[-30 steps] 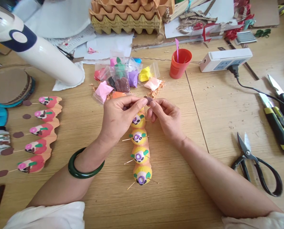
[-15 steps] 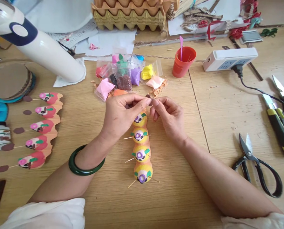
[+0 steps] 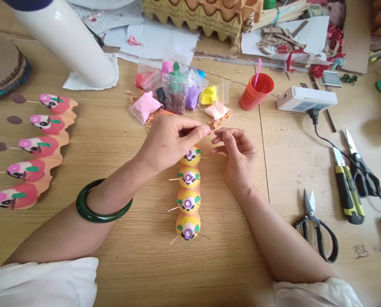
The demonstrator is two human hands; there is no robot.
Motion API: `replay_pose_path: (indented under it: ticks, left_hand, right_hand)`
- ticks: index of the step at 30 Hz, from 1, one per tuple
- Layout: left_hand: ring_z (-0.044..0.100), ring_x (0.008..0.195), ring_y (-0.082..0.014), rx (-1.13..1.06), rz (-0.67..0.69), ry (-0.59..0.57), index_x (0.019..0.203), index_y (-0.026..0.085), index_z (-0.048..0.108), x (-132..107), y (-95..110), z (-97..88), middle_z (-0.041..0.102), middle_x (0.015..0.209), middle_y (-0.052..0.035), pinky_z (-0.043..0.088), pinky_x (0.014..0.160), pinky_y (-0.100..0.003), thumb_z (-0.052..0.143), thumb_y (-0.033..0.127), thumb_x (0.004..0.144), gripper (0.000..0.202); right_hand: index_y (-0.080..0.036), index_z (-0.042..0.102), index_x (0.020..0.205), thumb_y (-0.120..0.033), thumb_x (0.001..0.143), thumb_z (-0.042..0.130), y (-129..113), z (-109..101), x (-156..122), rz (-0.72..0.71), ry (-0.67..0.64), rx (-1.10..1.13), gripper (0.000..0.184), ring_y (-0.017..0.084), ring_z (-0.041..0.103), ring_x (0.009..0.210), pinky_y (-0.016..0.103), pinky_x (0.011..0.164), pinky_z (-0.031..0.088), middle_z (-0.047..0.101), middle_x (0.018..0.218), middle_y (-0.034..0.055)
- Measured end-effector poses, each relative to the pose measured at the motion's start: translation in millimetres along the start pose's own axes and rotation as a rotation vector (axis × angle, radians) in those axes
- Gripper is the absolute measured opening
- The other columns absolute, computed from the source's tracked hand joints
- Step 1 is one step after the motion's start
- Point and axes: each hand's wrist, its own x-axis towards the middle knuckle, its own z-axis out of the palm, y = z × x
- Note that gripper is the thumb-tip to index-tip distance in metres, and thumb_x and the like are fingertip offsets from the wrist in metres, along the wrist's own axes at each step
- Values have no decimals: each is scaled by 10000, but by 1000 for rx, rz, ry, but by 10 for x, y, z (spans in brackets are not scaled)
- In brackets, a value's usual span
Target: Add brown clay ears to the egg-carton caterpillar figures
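My left hand (image 3: pixel 174 138), with a dark green bangle (image 3: pixel 104 218) at the wrist, pinches thumb against forefinger. A tiny dark bit shows at its fingertips, too small to name. Just to the right, my right hand (image 3: pixel 238 155) has its thumb on the curled forefinger; what it pinches is hidden. The fingertips of the two hands are a little apart. Below them lies a strip of egg-carton cups (image 3: pixel 189 200) painted yellow, with white clay faces, purple rings, green pieces and thin sticks poking out sideways. My left hand covers its far end.
Behind my hands lie bagged coloured clays (image 3: pixel 176 91) and a red cup (image 3: pixel 256 91). A pink-faced carton strip (image 3: pixel 45 153) is at left, beside a white cylindrical object (image 3: pixel 72 47). To the right are a power strip (image 3: pixel 305 99), scissors (image 3: pixel 312 217) and a utility knife (image 3: pixel 348 187).
My hands have drawn apart, the right one shifting right. The dark brown piece seen between the fingertips is now mostly hidden. The view has shifted, moving the surroundings in the picture.
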Motion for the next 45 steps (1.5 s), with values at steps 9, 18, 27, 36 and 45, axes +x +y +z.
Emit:
replay_pose_path:
  ticks: [9,18,27,36,45]
  left_hand:
    - [487,553,-124,-74,-4,-21,639,198,751,-5,-14,45,596,576,18,329,540,-271,718,264,872,244]
    - [532,570,-120,-120,-21,98,692,177,804,-42,-4,94,696,632,-7,375,554,-266,775,213,844,159]
    - [478,554,-105,-92,11,74,711,170,792,-67,33,88,621,589,10,356,526,-254,713,296,907,246]
    - [519,581,-106,-92,-27,98,756,171,814,-68,40,90,705,655,-7,408,545,-248,726,283,875,185]
    - [514,584,-104,-65,15,45,748,166,795,-93,49,95,665,653,2,367,532,-254,685,310,923,252]
  right_hand:
    - [-242,649,833,-488,885,783,27,-37,8,-4,-73,-57,285,79,553,580,240,574,524,672,764,-32]
    - [-255,670,942,-547,907,726,-26,-3,-15,64,-75,-1,299,77,534,530,239,544,489,630,697,-58]
    - [-231,667,804,-519,881,787,-25,4,-35,9,-150,-18,321,65,554,516,223,538,507,654,663,-57]
    - [-231,659,807,-546,911,745,-32,19,-56,23,-186,-63,342,69,573,531,223,547,521,666,661,-54]
    - [-227,643,768,-500,883,792,-68,8,-27,-61,-92,-76,332,51,468,472,204,458,415,591,596,-75]
